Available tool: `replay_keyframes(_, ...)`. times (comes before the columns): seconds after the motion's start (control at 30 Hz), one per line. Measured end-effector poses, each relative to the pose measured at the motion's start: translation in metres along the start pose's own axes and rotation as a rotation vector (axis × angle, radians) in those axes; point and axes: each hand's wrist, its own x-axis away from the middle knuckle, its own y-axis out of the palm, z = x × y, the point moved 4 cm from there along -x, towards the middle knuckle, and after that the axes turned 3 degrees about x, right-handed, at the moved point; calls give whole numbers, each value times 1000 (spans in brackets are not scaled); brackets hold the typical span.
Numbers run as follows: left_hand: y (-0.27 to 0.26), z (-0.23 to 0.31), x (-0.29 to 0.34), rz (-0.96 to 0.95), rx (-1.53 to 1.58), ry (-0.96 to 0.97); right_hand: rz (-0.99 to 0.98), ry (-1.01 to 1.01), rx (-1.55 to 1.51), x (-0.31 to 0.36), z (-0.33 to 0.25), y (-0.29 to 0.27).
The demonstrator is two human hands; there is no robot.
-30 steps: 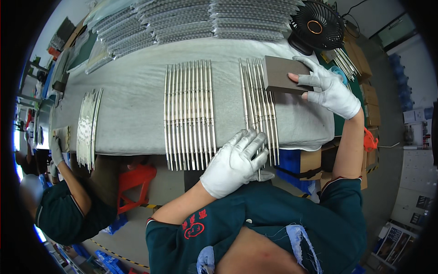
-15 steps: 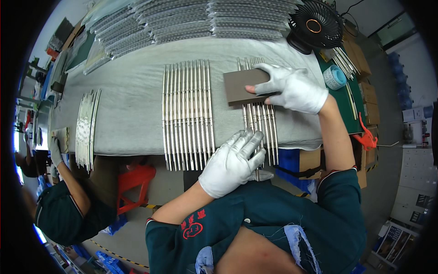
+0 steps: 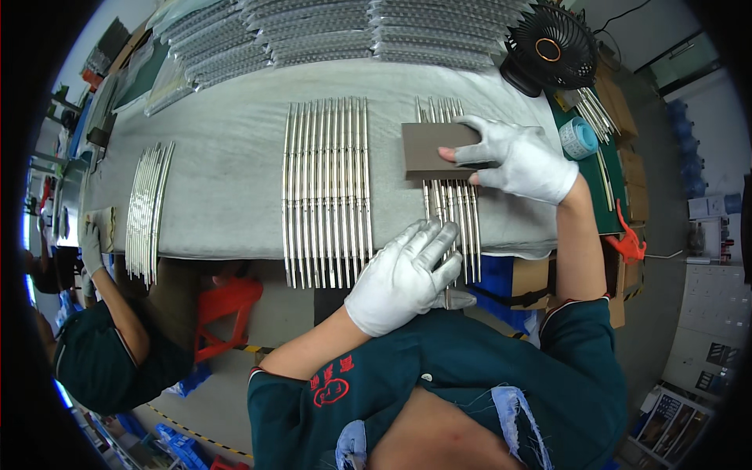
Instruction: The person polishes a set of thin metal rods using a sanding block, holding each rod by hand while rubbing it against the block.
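A flat brown rectangular block (image 3: 439,149) lies across the upper part of a row of thin silver metal rods (image 3: 468,227) on the right of the cloth-covered table. My right hand (image 3: 525,157), in a white glove with bare thumb and fingertip showing, grips the block's right side from above. My left hand (image 3: 407,262), also gloved, rests flat over the near ends of the same rods, fingers stretched out and greyed at the tips. Parts of these rods are hidden under the block and the hand. Left of them, a wider row of silver rods (image 3: 325,188) lies side by side.
Another bundle of rods (image 3: 149,211) lies at the far left of the grey cloth (image 3: 219,172). Stacked clear plastic trays (image 3: 313,35) line the back. A black fan (image 3: 548,51) and a blue tape roll (image 3: 578,139) stand at right. A co-worker's gloved hand (image 3: 92,247) is at far left.
The block and my right hand have shifted slightly to the right across the rods. My left hand stays in place on them. The whole view has moved a little.
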Motion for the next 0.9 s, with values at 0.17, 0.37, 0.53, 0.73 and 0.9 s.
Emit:
replay_keyframes(0.17,-3,0,0,33,-19,-5,-45,3,-58,10,16,0)
replay_keyframes(0.37,0,2,-2,29,-38,-1,38,-110,53,6,-14,8)
replay_keyframes(0.53,-1,1,-4,25,-17,3,11,-30,-37,32,24,2)
replay_keyframes(0.73,-1,2,-1,41,-45,10,32,-141,-11,26,-12,6)
replay_keyframes(0.9,-7,2,-5,44,6,-65,25,-54,-15,36,0,6)
